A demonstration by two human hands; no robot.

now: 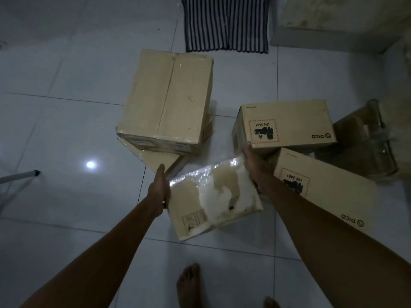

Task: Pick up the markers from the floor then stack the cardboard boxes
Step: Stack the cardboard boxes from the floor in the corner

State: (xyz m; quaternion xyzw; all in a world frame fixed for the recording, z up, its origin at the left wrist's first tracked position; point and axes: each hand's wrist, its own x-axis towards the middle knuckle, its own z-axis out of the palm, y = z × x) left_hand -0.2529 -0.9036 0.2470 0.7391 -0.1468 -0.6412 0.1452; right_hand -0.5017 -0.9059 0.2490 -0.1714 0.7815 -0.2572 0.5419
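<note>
Flat left hand (159, 187) — box (213, 196) — right hand (255, 167)

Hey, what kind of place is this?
Likely a room in a home: glossy white tiled floor, a striped mat at the far edge, and a bare foot near cardboard boxes.

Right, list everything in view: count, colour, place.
film-wrapped cardboard box: one, tan under clear plastic, centre, between both hands
large cardboard box: one, tan, centre, on the flat box
flat box: one, tan, under the large box
far PICO box: one, tan, right
near PICO box: one, tan, right, partly behind the right forearm
wrapped package: one, brown, far right
striped mat: one, dark and white, top
pole: one, white, left edge
floor: white tiles
feet: two, bare, bottom
left hand: pressing the box's left side
right hand: pressing its right side
</note>
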